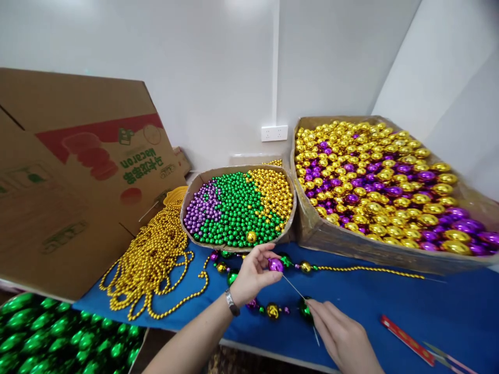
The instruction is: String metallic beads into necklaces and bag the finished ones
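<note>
My left hand [253, 275], with a watch on the wrist, is closed on a shiny purple ball [276, 265] above the blue table. A taut pale string [293, 285] runs from this ball down to my right hand [343, 332]. The right fingers pinch the string beside a dark green ball [305, 310], and a thin end sticks out below. Whether those fingers also grip the green ball is hard to see. Around my hands lies a bead garland with a gold ball [273, 311], a green star-shaped bead [286, 261] and a twisted gold strand [366, 269].
A box of small beads [237, 208] stands behind my hands. The larger box [351, 244] at right holds gold and purple oval beads. At left are gold bead strands [152, 259], a cardboard carton [78, 208] and green ornaments [58, 337]. A red strip [407, 340] lies near scissors [444, 357].
</note>
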Tool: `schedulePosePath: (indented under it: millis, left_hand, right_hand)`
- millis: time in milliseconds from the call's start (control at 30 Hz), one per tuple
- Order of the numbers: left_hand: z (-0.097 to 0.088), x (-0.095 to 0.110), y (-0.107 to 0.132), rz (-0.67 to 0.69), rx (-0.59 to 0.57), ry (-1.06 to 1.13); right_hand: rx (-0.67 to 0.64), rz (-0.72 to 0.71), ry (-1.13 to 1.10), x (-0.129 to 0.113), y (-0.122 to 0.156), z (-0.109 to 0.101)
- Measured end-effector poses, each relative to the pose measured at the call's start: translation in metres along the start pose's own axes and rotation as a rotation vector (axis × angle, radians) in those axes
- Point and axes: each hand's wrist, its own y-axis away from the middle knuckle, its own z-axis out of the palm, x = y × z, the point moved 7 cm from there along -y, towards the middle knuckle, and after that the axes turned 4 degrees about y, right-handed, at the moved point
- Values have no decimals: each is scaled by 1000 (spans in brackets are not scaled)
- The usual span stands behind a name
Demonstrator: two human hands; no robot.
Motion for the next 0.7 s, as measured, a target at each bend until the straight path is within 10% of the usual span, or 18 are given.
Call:
schedulePosePath:
  millis: [700]
  left_hand:
    - [3, -3, -3, -93, 134, 25]
  right_hand:
    - [46, 86, -53, 1, -1, 4]
